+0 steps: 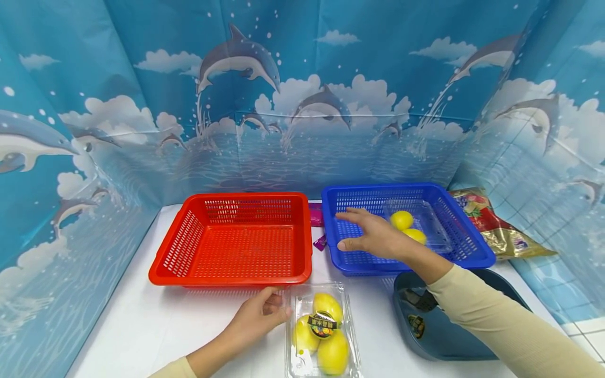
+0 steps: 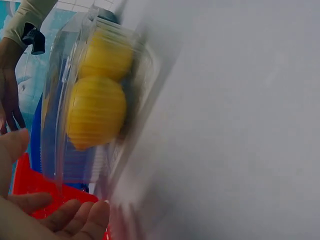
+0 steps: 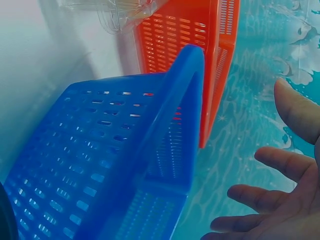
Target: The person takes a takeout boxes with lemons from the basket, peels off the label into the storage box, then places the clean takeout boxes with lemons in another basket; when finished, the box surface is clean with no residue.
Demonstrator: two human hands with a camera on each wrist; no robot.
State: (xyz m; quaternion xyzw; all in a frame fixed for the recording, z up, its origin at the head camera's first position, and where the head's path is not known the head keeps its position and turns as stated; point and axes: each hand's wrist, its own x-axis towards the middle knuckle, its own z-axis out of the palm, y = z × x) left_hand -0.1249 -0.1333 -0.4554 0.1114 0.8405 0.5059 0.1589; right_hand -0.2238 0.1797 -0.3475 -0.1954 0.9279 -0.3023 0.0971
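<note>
A clear plastic box (image 1: 302, 302) on the white table holds 3 yellow lemon-like fruits (image 1: 333, 353) under a round black label (image 1: 323, 324). Beside the box's upper left corner is my left hand (image 1: 260, 317), fingers loosely bent; in the left wrist view they look apart from the box. My right hand (image 1: 375, 235) hovers over the left part of a blue basket (image 1: 333, 252), fingers spread and holding nothing. Inside that basket lies another clear box (image 1: 437, 226) with yellow fruits (image 1: 402, 220), partly hidden by my right forearm.
A red basket (image 1: 246, 257) stands left of the blue one, with purple packets (image 1: 315, 215) between them. At the right are a dark teal tub (image 1: 454, 336) with dark items inside and a red and gold bag (image 1: 501, 231). A dolphin curtain (image 1: 302, 147) hangs behind.
</note>
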